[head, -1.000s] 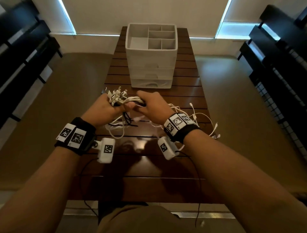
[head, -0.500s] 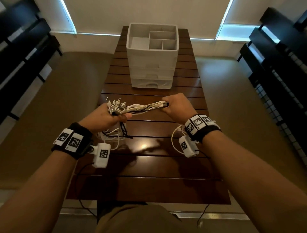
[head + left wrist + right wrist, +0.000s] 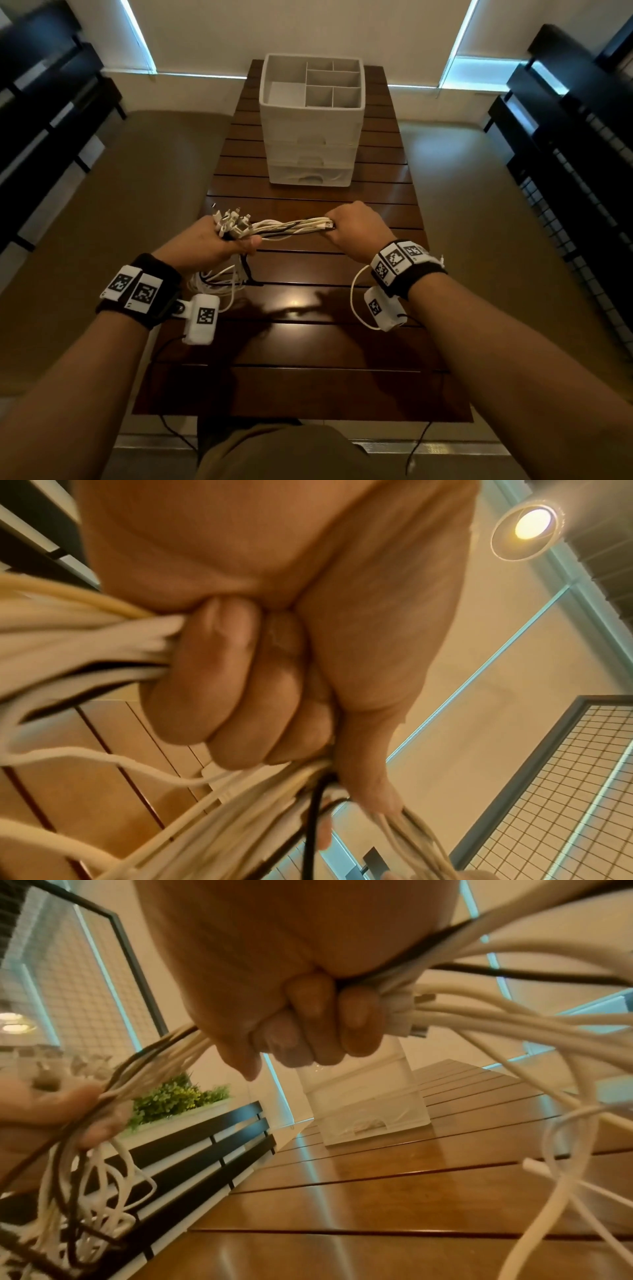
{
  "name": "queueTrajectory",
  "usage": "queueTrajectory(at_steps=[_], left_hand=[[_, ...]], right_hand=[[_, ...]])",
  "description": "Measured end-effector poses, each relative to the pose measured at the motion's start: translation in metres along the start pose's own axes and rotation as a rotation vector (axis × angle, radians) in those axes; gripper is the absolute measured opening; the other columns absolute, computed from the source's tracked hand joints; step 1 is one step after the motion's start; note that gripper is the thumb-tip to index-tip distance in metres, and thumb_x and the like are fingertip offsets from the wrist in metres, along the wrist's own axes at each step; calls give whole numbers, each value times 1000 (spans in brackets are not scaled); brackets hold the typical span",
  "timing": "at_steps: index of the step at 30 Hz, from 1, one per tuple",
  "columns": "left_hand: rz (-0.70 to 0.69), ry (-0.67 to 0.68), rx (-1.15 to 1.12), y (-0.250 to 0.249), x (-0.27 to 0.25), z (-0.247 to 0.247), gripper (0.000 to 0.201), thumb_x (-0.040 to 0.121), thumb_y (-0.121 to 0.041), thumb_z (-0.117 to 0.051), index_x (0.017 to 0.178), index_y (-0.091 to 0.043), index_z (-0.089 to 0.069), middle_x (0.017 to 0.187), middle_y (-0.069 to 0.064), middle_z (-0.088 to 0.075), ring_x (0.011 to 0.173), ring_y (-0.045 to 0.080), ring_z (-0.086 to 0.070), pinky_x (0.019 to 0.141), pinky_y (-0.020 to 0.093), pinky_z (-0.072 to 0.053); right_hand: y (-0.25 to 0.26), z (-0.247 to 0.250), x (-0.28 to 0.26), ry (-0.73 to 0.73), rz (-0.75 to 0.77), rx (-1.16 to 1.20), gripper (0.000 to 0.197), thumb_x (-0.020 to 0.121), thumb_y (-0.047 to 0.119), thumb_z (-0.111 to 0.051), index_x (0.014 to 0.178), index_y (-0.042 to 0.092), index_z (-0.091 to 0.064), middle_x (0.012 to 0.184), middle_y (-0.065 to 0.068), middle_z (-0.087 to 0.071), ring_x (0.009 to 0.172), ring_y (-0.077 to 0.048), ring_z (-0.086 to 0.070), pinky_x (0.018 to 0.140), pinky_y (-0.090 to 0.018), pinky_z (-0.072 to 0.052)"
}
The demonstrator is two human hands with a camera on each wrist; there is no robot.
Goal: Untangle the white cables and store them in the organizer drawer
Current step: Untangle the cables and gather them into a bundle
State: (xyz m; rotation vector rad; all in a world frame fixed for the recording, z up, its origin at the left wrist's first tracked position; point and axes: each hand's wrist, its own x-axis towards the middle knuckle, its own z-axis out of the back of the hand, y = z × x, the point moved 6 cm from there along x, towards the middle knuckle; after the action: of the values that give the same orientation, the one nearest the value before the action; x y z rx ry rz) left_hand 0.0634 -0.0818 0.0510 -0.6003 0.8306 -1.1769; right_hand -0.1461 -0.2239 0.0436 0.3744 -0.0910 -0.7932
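Head view, left hand: the left hand (image 3: 205, 241) was fisted around one end of the white cables (image 3: 291, 226), thumb laid across the strands, with a cluster of plugs (image 3: 231, 222) fanning out above the fist.
Head view, right hand: the right hand (image 3: 356, 228) was closed tight around the same bundle, knuckles up, so a short stretch of cables ran level between the two fists, held above the table (image 3: 308, 387).
Head view, slack: more cable hung in loops below the left fist; one white loop curved down beneath the right wrist.
Head view, organizer: the white organizer (image 3: 311, 120) stood beyond both grips at the far end of the table, its drawers pushed in and its top compartments showing no cables.

Left wrist view, grip: the left hand (image 3: 274, 642) showed its fingers (image 3: 219, 685) curled fully over the white cables (image 3: 85, 647), which left the fist on both sides; a thin black cable (image 3: 310, 829) ran among them below the thumb.

Right wrist view, grip: the right hand (image 3: 274, 988) had its fingers (image 3: 359, 1026) wrapped hard around the white cables (image 3: 496, 1015), a plug end jutting just beside them.
Right wrist view, beyond the grip: the strands led across to the left hand (image 3: 44, 1118), with a tangle hanging under it; the organizer (image 3: 373, 1093) stood past the fist on the table (image 3: 377, 1204).
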Motion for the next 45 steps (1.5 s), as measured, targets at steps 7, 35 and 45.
queueTrajectory(at_steps=[7,35,45], left_hand=[[-15,-109,-118,-21,-19,9,40,79,-39,-84,115,-22,-77,86,-20,-76,76,-9,-67,74,17,-47],[-268,-35,202,-56,15,-9,11,89,-37,-80,100,-37,-75,84,-25,-71,82,-9,-65,65,5,-40],[-223,-144,163,-48,8,11,8,92,-32,-77,99,-31,-72,74,-34,-66,69,-12,-62,58,4,-39]], right_hand=[[5,-5,-5,44,-34,-49,31,103,47,-55,81,26,-63,78,2,-56,74,-23,-57,67,-34,-40],[48,15,0,101,182,22,26,93,53,-70,82,30,-63,68,9,-60,65,-8,-57,62,-30,-41],[-24,35,-6,-84,-75,60,25,91,38,-73,72,26,-62,70,3,-65,68,-19,-63,63,-35,-53]])
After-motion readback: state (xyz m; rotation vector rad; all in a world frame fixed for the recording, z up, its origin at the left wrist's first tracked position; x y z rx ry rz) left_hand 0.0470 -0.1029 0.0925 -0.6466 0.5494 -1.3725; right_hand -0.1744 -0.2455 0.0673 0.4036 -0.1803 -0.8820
